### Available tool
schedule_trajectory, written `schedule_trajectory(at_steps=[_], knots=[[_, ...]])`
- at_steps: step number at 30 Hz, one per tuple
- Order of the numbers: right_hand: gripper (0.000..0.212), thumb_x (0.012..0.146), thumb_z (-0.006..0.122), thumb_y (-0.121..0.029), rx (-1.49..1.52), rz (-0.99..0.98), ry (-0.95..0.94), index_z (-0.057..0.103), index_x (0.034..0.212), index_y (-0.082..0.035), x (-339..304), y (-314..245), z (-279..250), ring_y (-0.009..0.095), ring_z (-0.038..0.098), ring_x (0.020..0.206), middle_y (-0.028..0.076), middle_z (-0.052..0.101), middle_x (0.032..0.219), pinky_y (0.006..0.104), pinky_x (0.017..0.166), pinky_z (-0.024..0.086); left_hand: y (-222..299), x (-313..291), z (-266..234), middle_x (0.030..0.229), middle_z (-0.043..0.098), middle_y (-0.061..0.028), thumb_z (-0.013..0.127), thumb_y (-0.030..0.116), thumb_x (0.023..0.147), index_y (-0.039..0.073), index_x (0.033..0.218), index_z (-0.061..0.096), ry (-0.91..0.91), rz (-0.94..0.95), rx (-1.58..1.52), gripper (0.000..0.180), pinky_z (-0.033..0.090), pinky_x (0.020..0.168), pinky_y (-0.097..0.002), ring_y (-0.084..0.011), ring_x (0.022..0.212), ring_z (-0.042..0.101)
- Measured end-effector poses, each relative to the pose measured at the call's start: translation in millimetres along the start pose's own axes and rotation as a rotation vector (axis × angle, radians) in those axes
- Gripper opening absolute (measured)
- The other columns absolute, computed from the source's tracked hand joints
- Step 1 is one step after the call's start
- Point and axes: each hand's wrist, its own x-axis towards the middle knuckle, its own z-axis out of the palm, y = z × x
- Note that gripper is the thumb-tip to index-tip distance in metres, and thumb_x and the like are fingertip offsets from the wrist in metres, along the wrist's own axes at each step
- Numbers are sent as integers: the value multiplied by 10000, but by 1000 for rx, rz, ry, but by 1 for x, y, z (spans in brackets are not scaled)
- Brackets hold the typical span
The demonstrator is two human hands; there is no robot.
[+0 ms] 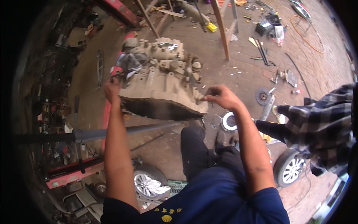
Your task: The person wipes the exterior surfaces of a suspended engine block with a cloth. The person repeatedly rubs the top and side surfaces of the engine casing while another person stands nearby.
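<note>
Gearbox [158,84] apart from any vehicle, bell end open

Right hand [222,98] pinches the gearbox's right edge. Left hand [112,89] is at its left edge; whether it grasps cannot be told. The gearbox lies between both hands; its support is not discernible. Judged: separation done; the open bell [160,108] is joined to nothing. Beyond, the disc [263,96] lies loose, apparently unfitted. Farther off: a stand [220,28].

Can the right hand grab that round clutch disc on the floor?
Probably not without bending: the right hand is up at the gearbox, while the clutch disc lies down on the floor, though mostly uncovered.
</note>
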Motion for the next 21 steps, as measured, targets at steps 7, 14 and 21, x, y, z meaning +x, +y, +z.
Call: schedule_trajectory(at_steps=[7,14,21], knots=[[256,859,769,-226,-44,-31,112,698,891,19,1,-12,5,176,585,694,118,656,745,364,698,491,7,-12,-13,1023,711,-262,535,418,901,63,1053,755,32,16,-6,445,523,839,-552,-483,992,666],[270,894,739,-239,-117,-14,0,678,923,22,-4,-24,3,201,604,735,135,648,769,374,722,491,11,-17,-19,1040,712,-256,540,424,911,81,1074,757,44,5,-4,437,526,852,-550,-479,1016,661],[252,897,735,-219,-116,-51,170,675,913,25,-1,-10,8,172,580,744,131,658,798,362,732,490,16,-19,-15,1045,722,-232,546,408,921,100,1076,754,11,30,-27,402,528,853,-542,-477,1006,665]])
